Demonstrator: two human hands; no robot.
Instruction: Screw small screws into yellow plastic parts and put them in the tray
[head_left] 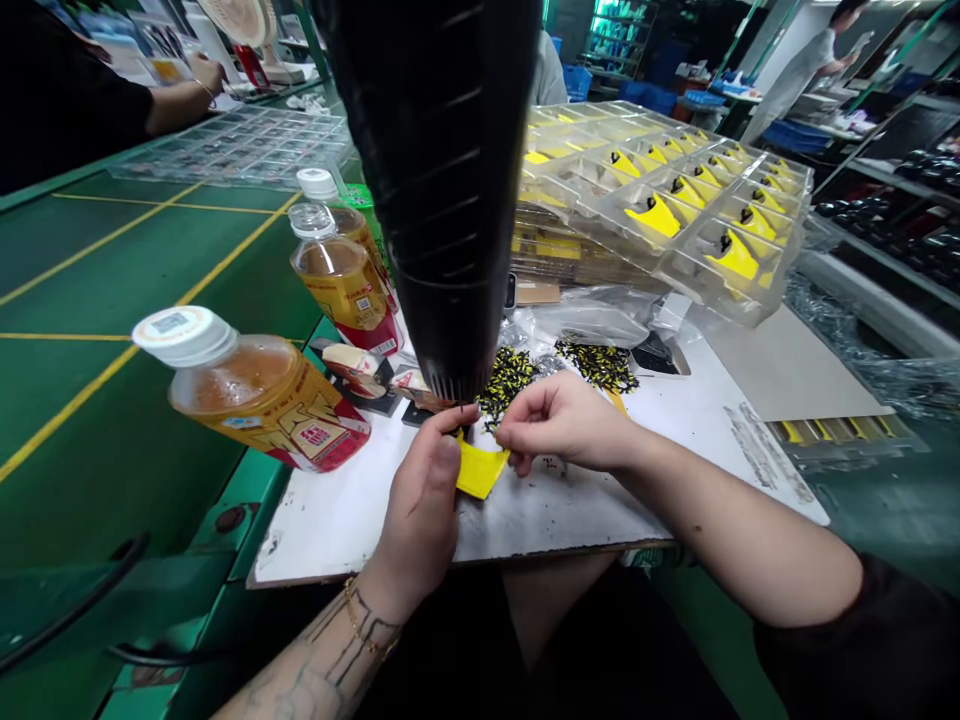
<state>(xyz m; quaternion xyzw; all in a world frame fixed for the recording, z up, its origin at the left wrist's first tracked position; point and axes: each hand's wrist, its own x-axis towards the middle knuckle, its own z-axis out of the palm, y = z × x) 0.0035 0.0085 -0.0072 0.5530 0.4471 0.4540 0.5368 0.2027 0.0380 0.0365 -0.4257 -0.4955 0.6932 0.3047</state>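
Left hand (pixel 420 510): closed in a pinch on the yellow piece (pixel 480 468) — at its upper edge
Right hand (pixel 562 420): fingers curled at its right tip — grip unclear
Long axis: crosswise, between both hands

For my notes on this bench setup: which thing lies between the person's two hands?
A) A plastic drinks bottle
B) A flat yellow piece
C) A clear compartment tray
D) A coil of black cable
B: the flat yellow piece lies between the left hand and the right hand, over the white board.
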